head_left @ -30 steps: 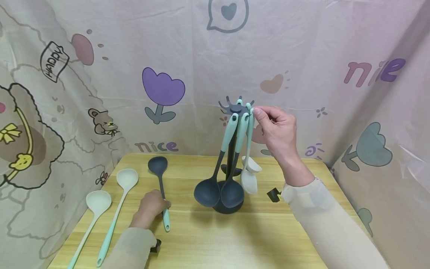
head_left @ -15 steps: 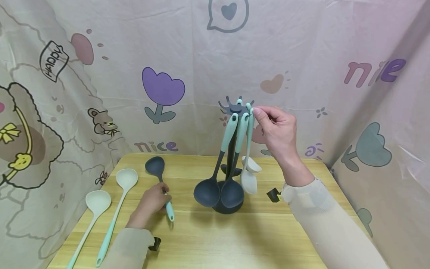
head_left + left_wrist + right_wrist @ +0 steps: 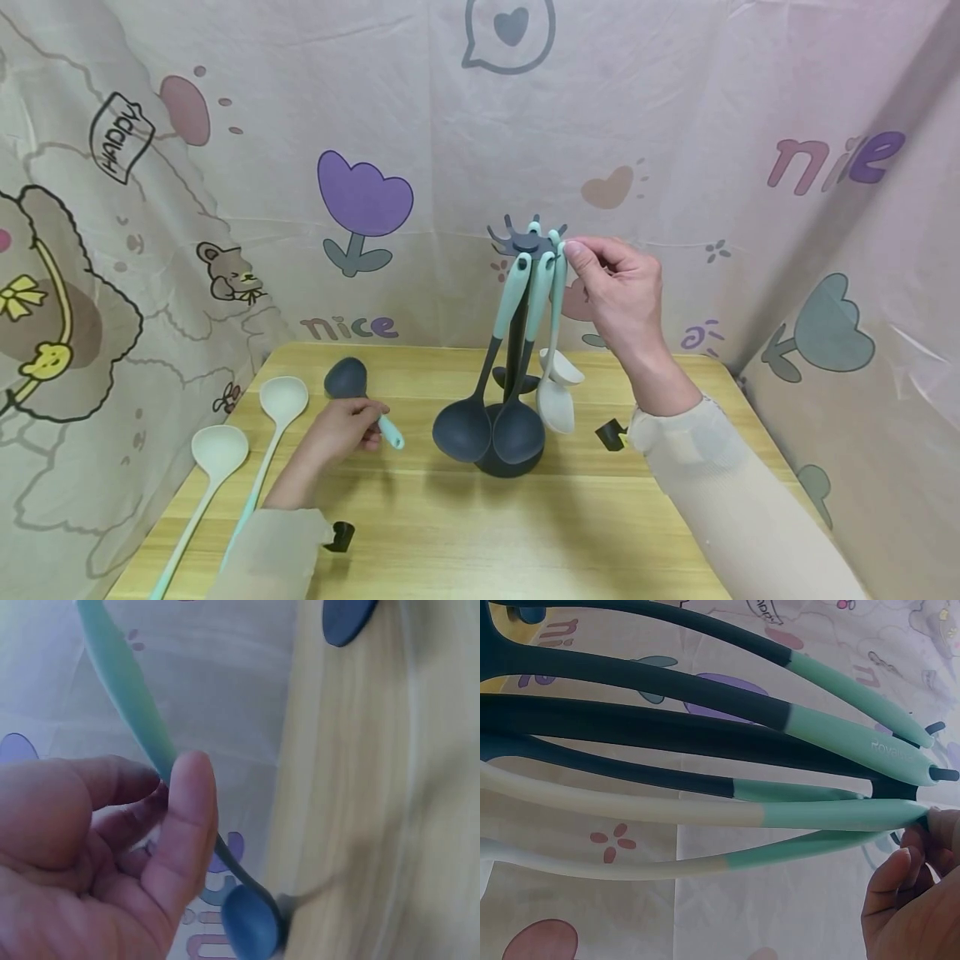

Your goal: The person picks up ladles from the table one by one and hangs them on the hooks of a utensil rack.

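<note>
A dark ladle [image 3: 347, 377] with a mint handle is pinched by my left hand [image 3: 337, 427] where handle and dark shaft meet. Its handle end points up and its bowl tilts low over the table; whether the bowl still touches wood I cannot tell. Thumb and fingertips close on the shaft in the left wrist view. On the right, my right hand [image 3: 626, 292] pinches the top of a mint handle [image 3: 840, 814] belonging to a white-headed spoon [image 3: 556, 407], at the dark utensil rack's hooks [image 3: 517, 242]. Two dark ladles [image 3: 461, 429] hang in front on that rack.
Two off-white ladles with pale green handles, one nearer the edge [image 3: 219, 448] and one beside it [image 3: 283, 398], lie on the wooden table [image 3: 450, 542] at left. Another white-headed utensil [image 3: 564, 367] and a dark one [image 3: 517, 380] hang behind. Printed cloth [image 3: 465, 150] surrounds the table.
My left hand has raised the dark ladle's handle off the table and swung its end rightward and away. Its bowl has tilted over. The right hand has stayed in place.
</note>
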Tool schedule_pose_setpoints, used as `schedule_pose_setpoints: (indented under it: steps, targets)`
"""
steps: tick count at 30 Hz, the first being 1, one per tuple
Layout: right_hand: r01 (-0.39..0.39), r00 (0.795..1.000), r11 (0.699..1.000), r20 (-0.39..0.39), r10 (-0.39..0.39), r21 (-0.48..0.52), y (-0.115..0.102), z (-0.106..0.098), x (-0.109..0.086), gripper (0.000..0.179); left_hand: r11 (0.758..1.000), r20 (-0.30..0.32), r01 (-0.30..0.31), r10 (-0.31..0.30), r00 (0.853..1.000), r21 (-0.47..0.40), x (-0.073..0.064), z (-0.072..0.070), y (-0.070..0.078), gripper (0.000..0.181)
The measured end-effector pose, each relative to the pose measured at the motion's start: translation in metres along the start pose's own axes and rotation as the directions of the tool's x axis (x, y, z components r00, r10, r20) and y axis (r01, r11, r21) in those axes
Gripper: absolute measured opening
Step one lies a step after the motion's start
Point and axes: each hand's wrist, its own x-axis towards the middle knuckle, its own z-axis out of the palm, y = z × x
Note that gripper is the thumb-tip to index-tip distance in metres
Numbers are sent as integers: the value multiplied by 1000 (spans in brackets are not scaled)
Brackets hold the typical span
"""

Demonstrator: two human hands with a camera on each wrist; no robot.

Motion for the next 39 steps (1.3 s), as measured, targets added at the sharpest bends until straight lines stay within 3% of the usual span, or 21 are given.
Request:
schedule_pose_setpoints:
  steps: [3,7,12,15,17,20,22,25,27,31,33,36,39]
  targets:
    - [-4,1000,1000,2,4,3,0,0,0,15,999,19,-45,45,999,-17,-1,-2,7,35]
    - [-6,1000,1000,3,6,3,0,-1,0,15,987,8,-137,137,990,84,-5,-4,16,37]
    - [-2,1000,1000,6,2,4,0,-1,0,14,921,-90,-216,257,962,324,-7,-2,25,31]
    - [-5,1000,1000,8,5,3,0,-1,0,14,864,-153,-249,345,926,438,-6,1,29,28]
    - [-7,1000,1000,9,7,1,0,-1,1,15,818,-185,-278,416,890,503,-5,3,30,26]
    - [-13,1000,1000,9,13,-8,0,-1,1,15,767,-211,-324,505,837,553,-5,5,32,24]
    - [-14,1000,1000,9,14,-14,0,-2,0,16,748,-228,-340,541,810,570,-5,7,34,24]
    - [-13,1000,1000,9,13,-12,0,-2,0,16,753,-259,-353,560,787,556,-5,11,39,22]
    - [-10,1000,1000,9,10,-5,1,-2,0,15,773,-290,-352,554,780,528,-6,13,43,20]
    - [-10,1000,1000,9,10,4,0,-1,0,15,827,-348,-336,509,787,450,-9,18,55,16]
    - [-15,1000,1000,10,15,4,0,-1,0,16,842,-364,-337,497,788,421,-12,20,63,16]
    - [-30,999,1000,15,29,5,0,-1,0,16,846,-369,-359,504,781,395,-15,24,79,17]
    - [-43,999,999,18,43,9,-1,-1,0,17,827,-361,-405,542,759,391,-20,27,99,16]
